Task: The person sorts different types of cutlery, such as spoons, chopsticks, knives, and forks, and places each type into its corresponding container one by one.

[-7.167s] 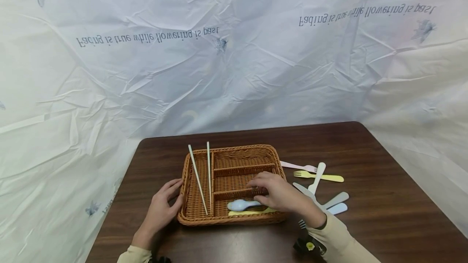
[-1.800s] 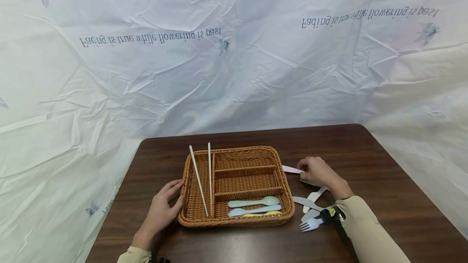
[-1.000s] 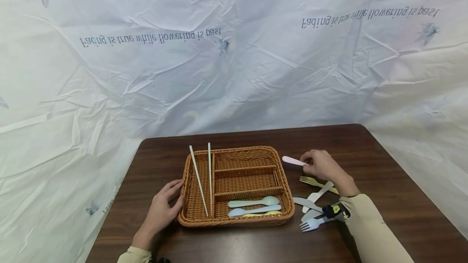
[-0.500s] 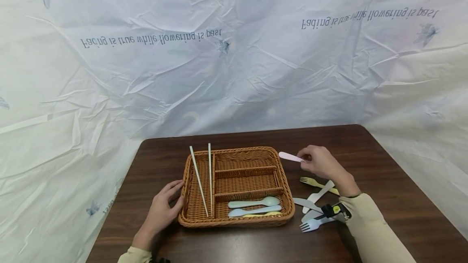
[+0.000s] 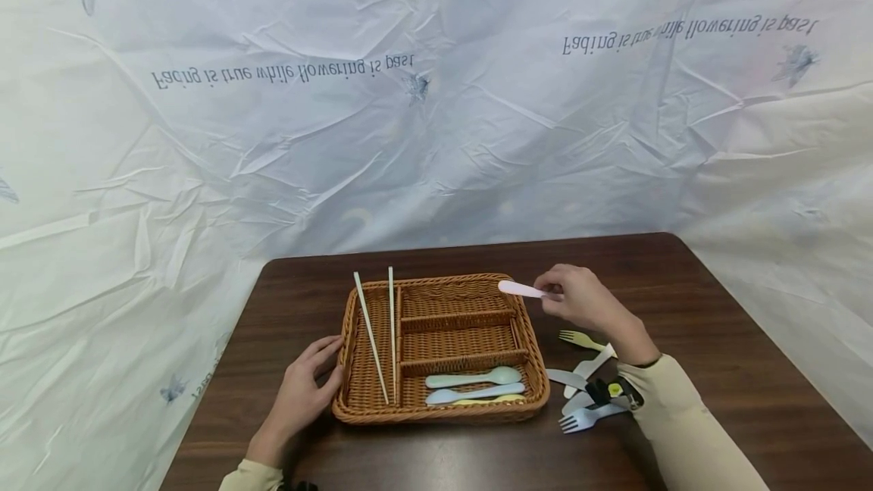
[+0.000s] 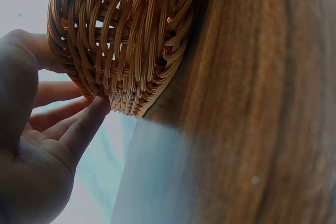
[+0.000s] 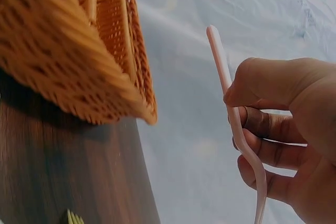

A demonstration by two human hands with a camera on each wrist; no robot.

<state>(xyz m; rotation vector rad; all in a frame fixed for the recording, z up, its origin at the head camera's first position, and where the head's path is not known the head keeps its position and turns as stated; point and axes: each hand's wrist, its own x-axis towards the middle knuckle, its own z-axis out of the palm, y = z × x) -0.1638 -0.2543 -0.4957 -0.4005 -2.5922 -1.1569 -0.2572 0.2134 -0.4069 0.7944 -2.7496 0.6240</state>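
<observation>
My right hand (image 5: 576,295) pinches a pink fork (image 5: 520,289) by its handle between thumb and fingers. The handle end points left over the back right corner of a wicker basket (image 5: 443,417); its tines are hidden in this view. In the right wrist view the fork (image 7: 219,59) is held clear of the basket wall (image 7: 79,77). My left hand (image 5: 303,385) rests its fingertips against the basket's left side. Two chopsticks (image 5: 370,339) lean in the left compartment. A green spoon (image 5: 474,378), a blue spoon (image 5: 474,393) and a yellow utensil (image 5: 491,401) lie in the front right compartment.
On the dark wooden table (image 5: 450,461), right of the basket, lie a yellow fork (image 5: 580,339), a light blue fork (image 5: 580,420), a grey knife (image 5: 567,378) and other pale utensils, partly under the right wrist. A pale printed sheet (image 5: 436,135) hangs behind.
The right hand took hold of the pink fork, lifted it off the table and carried it left to the basket's back right corner. Earlier it was over the front right compartment. The left hand stayed put.
</observation>
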